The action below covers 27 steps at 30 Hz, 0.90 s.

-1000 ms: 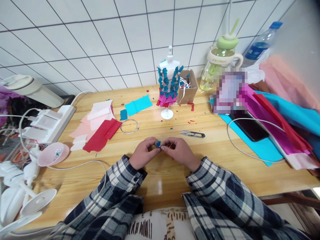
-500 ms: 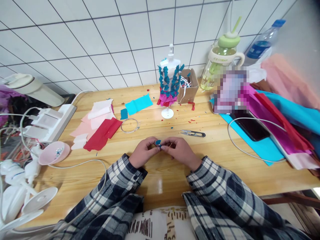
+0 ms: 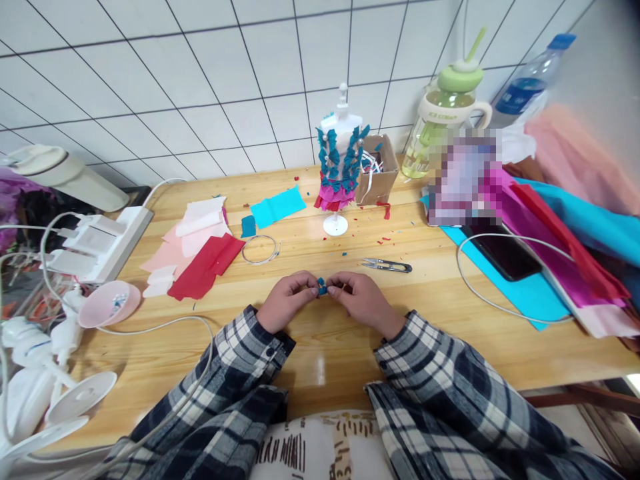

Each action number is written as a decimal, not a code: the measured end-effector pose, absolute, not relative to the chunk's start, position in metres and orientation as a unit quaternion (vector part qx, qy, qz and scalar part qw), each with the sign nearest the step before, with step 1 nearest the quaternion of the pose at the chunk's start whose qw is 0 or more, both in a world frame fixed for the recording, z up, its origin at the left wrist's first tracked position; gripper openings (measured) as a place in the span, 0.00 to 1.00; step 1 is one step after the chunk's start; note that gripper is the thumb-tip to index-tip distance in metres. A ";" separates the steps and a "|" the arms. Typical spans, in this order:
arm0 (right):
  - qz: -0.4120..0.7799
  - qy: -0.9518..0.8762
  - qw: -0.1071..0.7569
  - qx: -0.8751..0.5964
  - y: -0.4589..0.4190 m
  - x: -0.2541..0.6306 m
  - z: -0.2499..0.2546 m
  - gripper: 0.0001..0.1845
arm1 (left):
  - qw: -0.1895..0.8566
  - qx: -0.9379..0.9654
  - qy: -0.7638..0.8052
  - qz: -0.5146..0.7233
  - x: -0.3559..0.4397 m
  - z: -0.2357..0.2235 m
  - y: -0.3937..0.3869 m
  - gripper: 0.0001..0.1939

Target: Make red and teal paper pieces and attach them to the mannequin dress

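Between my hands is a small piece of teal crepe paper (image 3: 321, 287), folded or crumpled. My left hand (image 3: 289, 300) pinches its left side between thumb and fingertips. From the other side my right hand (image 3: 364, 299) grips it the same way, just above the table. Behind them stands a small white dress form (image 3: 342, 127), upright on a round base, with teal ruffles and pearl-like beads over pink and red frills. Thread snips (image 3: 387, 265) lie beyond my right hand. A coil of thin wire (image 3: 261, 249) rests beyond my left hand.
Red paper (image 3: 205, 268), pale pink paper and a blue strip (image 3: 278, 207) lie at left. A pink bowl (image 3: 109, 305) of beads sits near a power strip (image 3: 117, 243). A cardboard box (image 3: 379, 180), drink jug (image 3: 445, 113), phone (image 3: 505, 250) and coloured sheets occupy the right. Cables cross both sides.
The teal paper has been turned or reshaped between my fingertips. Both hands stay in almost the same place, and the things on the table have not moved.
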State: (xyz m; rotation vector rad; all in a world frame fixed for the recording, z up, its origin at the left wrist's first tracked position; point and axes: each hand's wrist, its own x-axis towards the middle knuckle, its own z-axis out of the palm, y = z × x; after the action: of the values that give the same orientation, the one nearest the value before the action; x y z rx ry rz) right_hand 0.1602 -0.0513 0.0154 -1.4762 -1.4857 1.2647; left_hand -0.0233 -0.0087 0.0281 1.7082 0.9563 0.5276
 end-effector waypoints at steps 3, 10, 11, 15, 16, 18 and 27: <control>0.499 -0.564 0.339 -0.564 -0.052 0.160 0.016 0.08 | 0.499 0.731 0.410 0.222 -0.023 0.029 -0.010 0.11; 0.548 -0.519 0.350 -0.555 -0.054 0.156 0.016 0.12 | 0.453 0.712 0.470 0.259 -0.020 0.025 -0.012 0.12; 0.548 -0.518 0.356 -0.552 -0.054 0.156 0.015 0.12 | 0.457 0.703 0.475 0.265 -0.020 0.024 -0.012 0.11; 0.537 -0.528 0.361 -0.550 -0.054 0.156 0.012 0.13 | 0.469 0.691 0.480 0.269 -0.020 0.023 -0.011 0.10; 0.531 -0.533 0.357 -0.553 -0.053 0.156 0.012 0.13 | 0.470 0.693 0.478 0.265 -0.020 0.023 -0.011 0.10; 0.526 -0.542 0.338 -0.562 -0.052 0.157 0.012 0.12 | 0.476 0.698 0.471 0.255 -0.021 0.025 -0.010 0.11; 0.357 -0.660 0.369 -0.548 -0.053 0.161 0.013 0.08 | 0.465 0.732 0.455 0.203 -0.025 0.027 -0.009 0.11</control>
State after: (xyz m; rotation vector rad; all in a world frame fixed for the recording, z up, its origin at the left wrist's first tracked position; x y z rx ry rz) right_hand 0.1613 -0.0525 0.0134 -1.4069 -1.6936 0.9173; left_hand -0.0245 -0.0092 0.0273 1.7977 1.1175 0.4977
